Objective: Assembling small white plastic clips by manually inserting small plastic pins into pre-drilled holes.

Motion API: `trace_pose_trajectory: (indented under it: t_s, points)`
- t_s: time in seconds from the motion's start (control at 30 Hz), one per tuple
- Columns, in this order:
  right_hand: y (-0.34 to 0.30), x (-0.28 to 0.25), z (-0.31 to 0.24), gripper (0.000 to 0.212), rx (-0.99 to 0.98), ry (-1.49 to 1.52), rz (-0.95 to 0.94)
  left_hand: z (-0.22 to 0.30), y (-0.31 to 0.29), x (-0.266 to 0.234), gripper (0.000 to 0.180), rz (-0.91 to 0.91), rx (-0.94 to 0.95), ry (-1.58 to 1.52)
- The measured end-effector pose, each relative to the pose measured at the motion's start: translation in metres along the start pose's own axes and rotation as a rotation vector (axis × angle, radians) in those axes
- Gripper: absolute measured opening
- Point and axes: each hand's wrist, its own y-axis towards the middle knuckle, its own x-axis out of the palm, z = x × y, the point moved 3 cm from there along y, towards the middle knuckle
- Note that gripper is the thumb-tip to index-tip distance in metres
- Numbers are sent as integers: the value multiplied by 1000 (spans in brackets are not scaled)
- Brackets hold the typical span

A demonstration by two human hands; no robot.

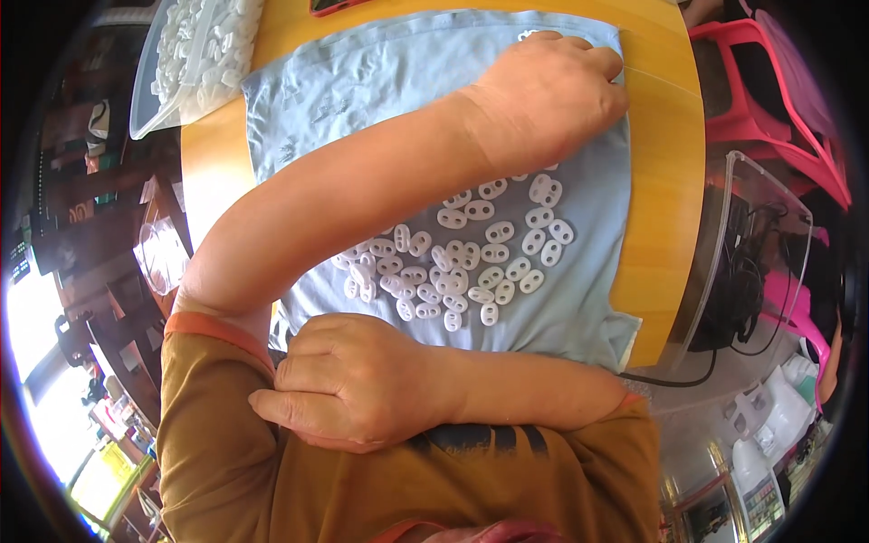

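Observation:
My left arm stretches across a light blue cloth [317,100]. My left hand [561,95] is closed near the cloth's far right corner, back of the hand up. Just past its knuckles a bit of white plastic [529,35] peeks out, mostly hidden. Close to my chest, at the cloth's near left edge, my right hand [335,380] is curled too. Whatever either hand holds, if anything, is out of sight. Between the two arms lie several small white oval plastic pieces with two holes [495,253], loosely scattered, some overlapping. My left forearm covers part of them.
The cloth lies on a yellow wooden table [665,217]. At the far left stands a clear plastic tub [167,118] full of white pieces. A red-edged object [337,4] shows at the far edge. To the right are a clear box [765,172] with black cables and a pink-red chair [724,86].

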Motion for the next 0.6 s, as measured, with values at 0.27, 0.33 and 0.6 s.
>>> trace_pose_trajectory:
  t_s: [0.27, 0.33, 0.6]
  points:
    - [1, 7, 0, 17, -3, 38, -28, 3, 0, -2, 25, -2, 96, -31]
    - [1, 7, 0, 25, 10, 34, -41, 12, -10, -7, 23, -6, 74, -55]
    - [6, 6, 3, 19, 4, -13, -110, -1, -127, -77, 19, 125, -567, -617]
